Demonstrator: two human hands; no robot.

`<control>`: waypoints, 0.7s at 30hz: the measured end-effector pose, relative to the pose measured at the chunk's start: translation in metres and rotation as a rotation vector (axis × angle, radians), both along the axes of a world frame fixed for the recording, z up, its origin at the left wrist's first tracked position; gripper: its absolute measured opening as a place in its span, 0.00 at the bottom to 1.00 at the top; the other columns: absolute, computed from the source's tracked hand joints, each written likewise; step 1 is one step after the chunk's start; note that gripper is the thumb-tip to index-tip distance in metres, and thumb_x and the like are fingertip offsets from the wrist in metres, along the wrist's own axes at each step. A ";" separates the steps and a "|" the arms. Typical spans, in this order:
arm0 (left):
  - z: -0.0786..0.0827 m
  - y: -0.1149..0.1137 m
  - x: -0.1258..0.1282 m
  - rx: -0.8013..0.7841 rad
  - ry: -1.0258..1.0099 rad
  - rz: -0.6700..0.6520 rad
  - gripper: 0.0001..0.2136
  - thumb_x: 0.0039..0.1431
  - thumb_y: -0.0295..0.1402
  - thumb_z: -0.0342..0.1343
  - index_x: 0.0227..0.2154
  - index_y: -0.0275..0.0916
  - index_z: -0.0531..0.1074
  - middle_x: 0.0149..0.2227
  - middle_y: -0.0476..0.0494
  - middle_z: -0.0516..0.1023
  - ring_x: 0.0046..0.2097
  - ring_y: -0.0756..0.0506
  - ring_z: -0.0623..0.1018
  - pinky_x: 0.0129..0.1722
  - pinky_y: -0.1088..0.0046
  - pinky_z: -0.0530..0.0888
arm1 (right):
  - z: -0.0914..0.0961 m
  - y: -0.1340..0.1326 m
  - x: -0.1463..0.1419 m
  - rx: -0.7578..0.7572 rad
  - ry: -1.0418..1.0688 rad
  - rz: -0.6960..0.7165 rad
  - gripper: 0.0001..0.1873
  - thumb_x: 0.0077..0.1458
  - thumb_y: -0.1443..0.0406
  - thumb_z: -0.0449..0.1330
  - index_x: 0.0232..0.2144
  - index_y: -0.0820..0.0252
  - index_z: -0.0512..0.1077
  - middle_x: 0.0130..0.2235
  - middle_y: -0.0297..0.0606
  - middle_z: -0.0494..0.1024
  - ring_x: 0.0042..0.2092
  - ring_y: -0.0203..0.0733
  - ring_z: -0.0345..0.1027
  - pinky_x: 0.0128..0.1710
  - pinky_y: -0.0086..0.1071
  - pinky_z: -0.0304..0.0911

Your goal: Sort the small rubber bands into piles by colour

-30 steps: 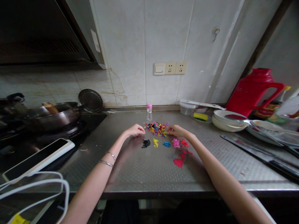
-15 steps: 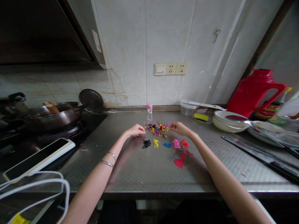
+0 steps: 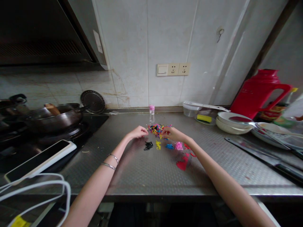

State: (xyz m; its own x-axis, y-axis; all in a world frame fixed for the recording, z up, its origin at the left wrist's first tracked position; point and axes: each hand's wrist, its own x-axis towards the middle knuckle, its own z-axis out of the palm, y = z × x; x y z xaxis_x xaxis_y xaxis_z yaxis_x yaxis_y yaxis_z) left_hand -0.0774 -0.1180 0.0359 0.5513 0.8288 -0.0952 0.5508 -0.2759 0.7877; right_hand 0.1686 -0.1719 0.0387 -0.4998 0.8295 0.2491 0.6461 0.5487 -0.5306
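Note:
A mixed heap of small coloured rubber bands (image 3: 155, 128) lies on the metal counter. At its left edge is my left hand (image 3: 140, 132), fingers pinched together; anything between them is too small to make out. My right hand (image 3: 172, 133) reaches over the heap's right side, its fingertips closed among the bands, their hold hidden. In front sit sorted little piles: black bands (image 3: 148, 145), yellow bands (image 3: 158, 144), blue bands (image 3: 169, 146) and pink bands (image 3: 178, 146). My right wrist partly covers the red bands (image 3: 187, 146). Behind the heap stands a clear bottle (image 3: 151, 117) with a pink cap.
A torn red piece (image 3: 182, 164) lies nearer me. To the left are a pan (image 3: 54, 118) on the stove and a white device (image 3: 40, 160) with cables. Bowls (image 3: 233, 124), a knife (image 3: 255, 154), a sponge (image 3: 204, 118) and a red thermos (image 3: 258, 93) occupy the right.
My right hand has moved left, from beside the heap onto its right part, and its wrist now covers part of the red pile. My left hand has barely moved.

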 end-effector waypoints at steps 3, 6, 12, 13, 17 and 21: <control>0.000 0.000 0.000 0.017 0.013 0.006 0.14 0.45 0.37 0.54 0.32 0.31 0.73 0.16 0.52 0.64 0.17 0.56 0.59 0.16 0.80 0.54 | -0.003 -0.003 -0.009 -0.036 -0.014 0.064 0.09 0.48 0.64 0.55 0.29 0.64 0.72 0.28 0.36 0.74 0.29 0.34 0.62 0.29 0.26 0.57; 0.001 -0.002 0.001 0.035 0.019 0.014 0.14 0.46 0.38 0.54 0.31 0.31 0.73 0.16 0.52 0.64 0.17 0.56 0.60 0.16 0.81 0.54 | -0.006 -0.005 -0.013 -0.064 -0.029 0.109 0.08 0.48 0.64 0.56 0.29 0.63 0.72 0.29 0.36 0.74 0.30 0.34 0.63 0.30 0.26 0.57; 0.001 -0.004 0.005 0.083 -0.007 0.047 0.13 0.46 0.36 0.54 0.30 0.31 0.74 0.17 0.51 0.67 0.18 0.55 0.61 0.18 0.80 0.56 | -0.006 -0.004 -0.011 -0.117 -0.055 0.078 0.13 0.45 0.60 0.59 0.34 0.62 0.73 0.27 0.34 0.73 0.29 0.34 0.63 0.28 0.26 0.57; -0.001 -0.003 0.005 0.093 -0.014 0.062 0.12 0.46 0.35 0.54 0.30 0.31 0.74 0.18 0.50 0.69 0.19 0.55 0.62 0.19 0.80 0.57 | -0.004 -0.004 -0.008 -0.114 -0.060 0.067 0.14 0.45 0.60 0.58 0.34 0.61 0.73 0.27 0.34 0.73 0.29 0.34 0.63 0.28 0.25 0.56; -0.016 0.014 0.003 0.192 -0.055 0.168 0.09 0.46 0.31 0.54 0.28 0.30 0.74 0.23 0.45 0.74 0.23 0.53 0.68 0.24 0.79 0.63 | 0.001 0.000 0.004 -0.053 -0.061 0.016 0.13 0.46 0.60 0.57 0.33 0.61 0.74 0.30 0.35 0.74 0.30 0.34 0.63 0.29 0.25 0.56; -0.031 0.028 -0.001 0.344 0.010 0.262 0.09 0.46 0.31 0.54 0.29 0.31 0.74 0.25 0.43 0.75 0.26 0.51 0.70 0.27 0.77 0.64 | 0.002 0.005 0.021 -0.014 -0.046 -0.076 0.14 0.47 0.60 0.56 0.33 0.62 0.74 0.29 0.35 0.75 0.29 0.35 0.63 0.29 0.25 0.56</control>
State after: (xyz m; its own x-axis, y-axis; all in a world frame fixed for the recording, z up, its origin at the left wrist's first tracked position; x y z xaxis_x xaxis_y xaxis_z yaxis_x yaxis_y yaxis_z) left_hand -0.0785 -0.0902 0.0047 0.3181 0.9253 0.2066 0.6444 -0.3708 0.6688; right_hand 0.1892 -0.1670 0.0410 -0.4460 0.8687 0.2156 0.7091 0.4900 -0.5070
